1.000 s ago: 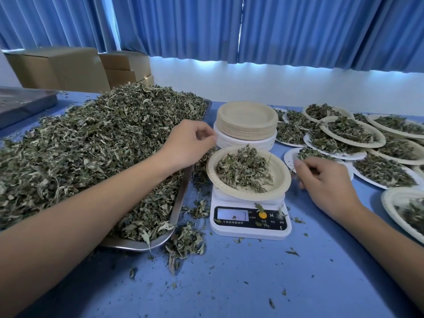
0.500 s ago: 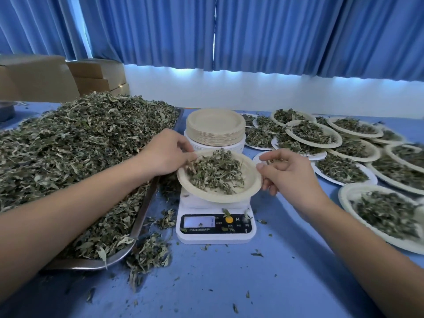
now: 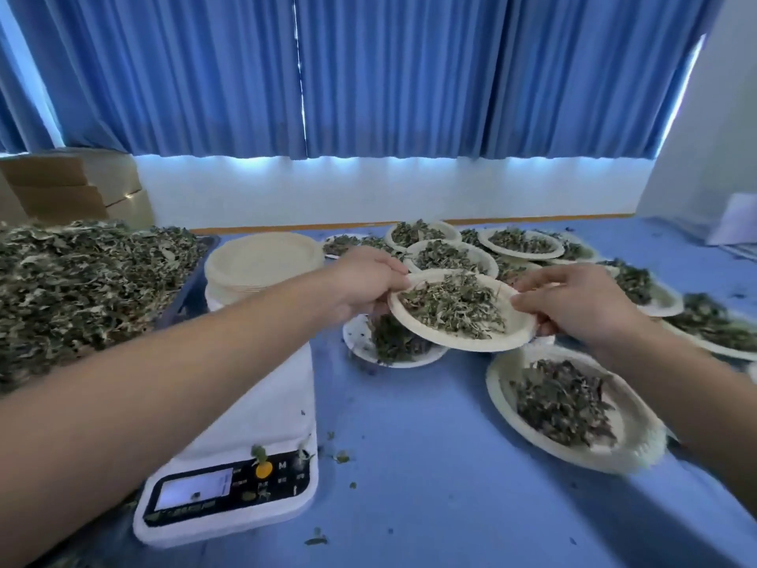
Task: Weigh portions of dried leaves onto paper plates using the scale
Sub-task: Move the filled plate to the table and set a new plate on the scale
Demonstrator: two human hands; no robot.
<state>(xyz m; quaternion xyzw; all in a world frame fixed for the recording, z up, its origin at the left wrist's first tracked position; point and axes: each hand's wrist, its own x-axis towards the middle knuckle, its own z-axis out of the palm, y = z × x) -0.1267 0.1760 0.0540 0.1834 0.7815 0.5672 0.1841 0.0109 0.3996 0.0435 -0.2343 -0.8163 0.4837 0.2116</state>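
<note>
A paper plate (image 3: 504, 337) with a portion of dried leaves hangs in the air right of the scale, over another filled plate (image 3: 360, 346). My left hand (image 3: 364, 280) grips its left rim and my right hand (image 3: 573, 301) grips its right rim. The white scale (image 3: 262, 412) stands at the lower left with nothing on its platform; my left forearm crosses over it. A big heap of dried leaves (image 3: 82, 289) fills a metal tray at the left.
A stack of unused paper plates (image 3: 262, 260) stands behind the scale. Several filled plates (image 3: 524, 241) crowd the blue table at the right, one close at the front (image 3: 639, 436). Cardboard boxes (image 3: 69, 186) sit far left. Loose leaf bits litter the table.
Both hands took the filled plate by its rims, lifted it off the scale and carried it to the right over the other plates. My view swung right.
</note>
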